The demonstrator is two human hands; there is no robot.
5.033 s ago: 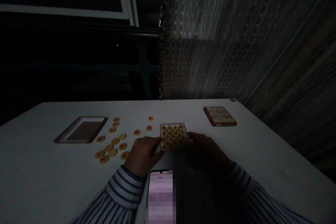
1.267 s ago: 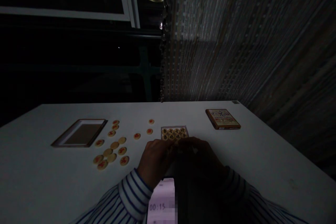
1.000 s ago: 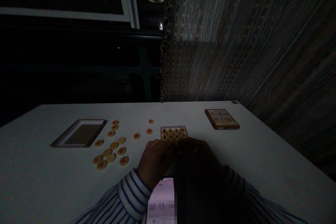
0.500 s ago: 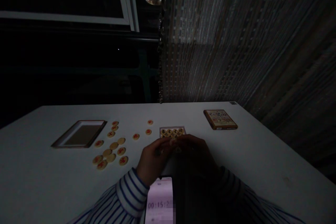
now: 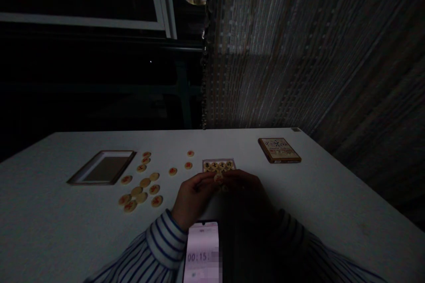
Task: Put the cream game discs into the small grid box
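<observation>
Above the near part of a small tray point(image 5: 234, 162), my left hand point(image 5: 192, 199) and my right hand point(image 5: 247, 192) meet at the fingertips. Between them is a round xiangqi piece point(image 5: 218, 178) with a red mark, pinched by the fingers of both. My right hand is in deep shadow, so its grip shows only in part. Rows of pieces with black characters point(image 5: 222, 166) lie in the tray's far part. The hands cover most of its near part.
Several loose xiangqi pieces point(image 5: 145, 182) lie to the left, some red side up, some blank. Beyond them is an open box lid or tray point(image 5: 106, 169). A closed printed box point(image 5: 279, 150) lies at right. A phone point(image 5: 202, 252) showing a timer lies nearest me.
The piece between my fingertips has turned a little and shows more of its face. My hands stay almost in place; the whole view has shifted slightly.
</observation>
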